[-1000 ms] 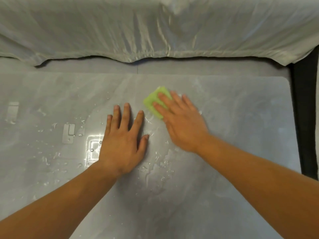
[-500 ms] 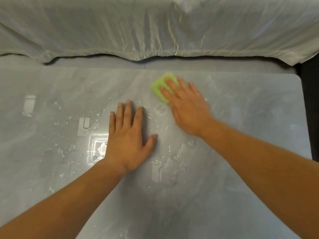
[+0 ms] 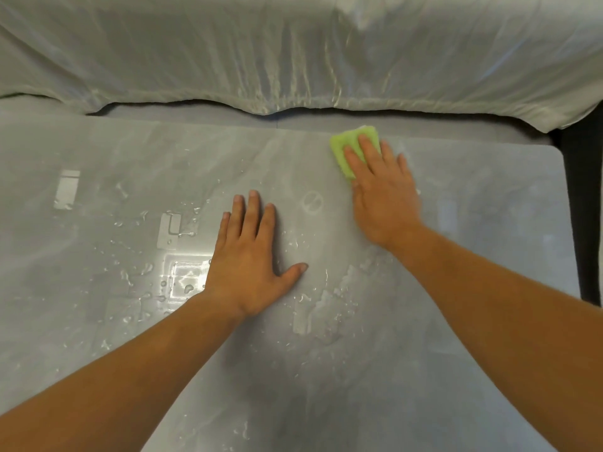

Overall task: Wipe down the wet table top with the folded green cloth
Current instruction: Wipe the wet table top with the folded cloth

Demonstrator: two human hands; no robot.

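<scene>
Head view looks down on a glossy grey marble-patterned desk (image 3: 456,353). The right hand (image 3: 383,197) lies flat over a folded light-green cloth (image 3: 344,146), its fingers straight and close together, pressing the cloth onto the desk near the far edge, right of the middle. No finger is curled round the cloth. Its far and left parts stick out from under the fingertips, and its far corner reaches almost to the desk's back edge. The right hand looks slightly blurred.

The left hand (image 3: 251,259) rests palm down on the bare desk, nearer the person and to the left of the cloth, well apart from it. Its four fingers are straight and close together, the thumb is spread out to the right, and it holds nothing.

Water droplets and small puddles (image 3: 321,298) are scattered over the desk, mostly to the left of the left hand and in a patch between the two forearms. A faint ring-shaped water mark (image 3: 312,201) sits between the two hands. Bright rectangular reflections of light (image 3: 187,278) show on the wet surface just left of the left wrist.

Beyond the desk's far edge runs a plain grey band (image 3: 195,114), and above it a pale, shiny, wrinkled sheet (image 3: 293,53) hangs across the whole width. A dark strip (image 3: 584,207) runs down beside the desk's right edge.
</scene>
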